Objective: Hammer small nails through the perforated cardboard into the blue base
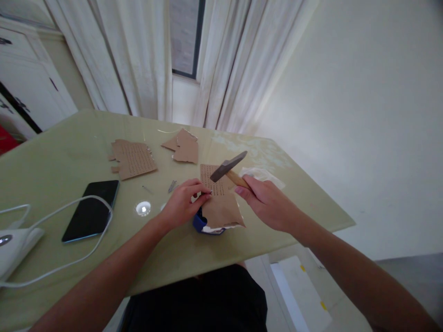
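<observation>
The hammer point(228, 168) was held above the table point(69, 152), its dark head over a perforated cardboard piece point(218, 196) that lay near the front edge on a blue object point(200, 223). The right hand point(268, 203) was wrapped around the wooden handle, fingers closed on it. The left hand point(183, 203) rested at the cardboard's left edge with fingertips pinched together there; what they pinched was too small to tell. Loose nails point(172, 186) lay just left of that hand. Further back lay two more cardboard pieces point(134, 159). A phone point(92, 210) lay to the left, with a white cable point(86, 226) looped around it.
</observation>
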A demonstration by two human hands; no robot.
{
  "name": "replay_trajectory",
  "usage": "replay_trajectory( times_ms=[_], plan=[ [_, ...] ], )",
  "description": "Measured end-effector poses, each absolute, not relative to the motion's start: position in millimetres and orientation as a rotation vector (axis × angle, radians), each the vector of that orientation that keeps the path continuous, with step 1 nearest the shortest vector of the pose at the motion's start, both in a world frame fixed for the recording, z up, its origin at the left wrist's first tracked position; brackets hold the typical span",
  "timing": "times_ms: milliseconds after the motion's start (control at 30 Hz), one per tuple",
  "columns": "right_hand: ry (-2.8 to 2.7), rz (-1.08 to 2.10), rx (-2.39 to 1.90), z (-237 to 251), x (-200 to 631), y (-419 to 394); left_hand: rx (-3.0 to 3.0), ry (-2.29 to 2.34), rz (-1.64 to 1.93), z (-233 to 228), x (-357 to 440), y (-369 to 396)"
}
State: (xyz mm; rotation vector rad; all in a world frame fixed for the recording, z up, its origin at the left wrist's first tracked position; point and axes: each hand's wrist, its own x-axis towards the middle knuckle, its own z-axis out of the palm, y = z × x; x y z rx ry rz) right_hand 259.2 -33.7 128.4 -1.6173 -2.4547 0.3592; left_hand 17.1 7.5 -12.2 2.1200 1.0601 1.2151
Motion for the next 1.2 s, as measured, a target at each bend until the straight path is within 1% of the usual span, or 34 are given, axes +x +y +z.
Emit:
replay_trajectory(
  times_ms=[200, 400, 600, 767, 933, 1067, 1200],
  plan=[
    [-2.556, 0.413, -1.654, 114.9, 260.1, -30.5, 2.088, 1.043, 1.167, -8.8, 15.3, 7.2],
    [-2.401, 0.381, -1.626, 114.2, 261.1, -31.2, 2.101, 1.021, 1.158, -6.6, 12.6, 7.3],
    [-2.622, 0.412, -1.708, 98.9, 256.6, -32.2, 2.095, 1.006, 1.107, -3.2, 12.1, 6.0],
    [-2.465, 0.341, -1.683, 97.6, 259.3, -29.8, 2.079, 1.018, 1.114, -4.2, 12.0, 5.7],
    [-2.613, 0.409, -1.689, 91.4, 258.2, -29.6, 2.1, 1.03, 1.097, -2.3, 11.7, 4.4],
    [-2.581, 0.385, -1.662, 86.7, 255.5, -26.8, 2.091, 1.033, 1.104, -2.1, 12.3, 3.7],
    [-2.617, 0.466, -1.632, 88.8, 256.5, -20.8, 2.071, 1.046, 1.119, -6.4, 12.4, 5.7]
  ],
)
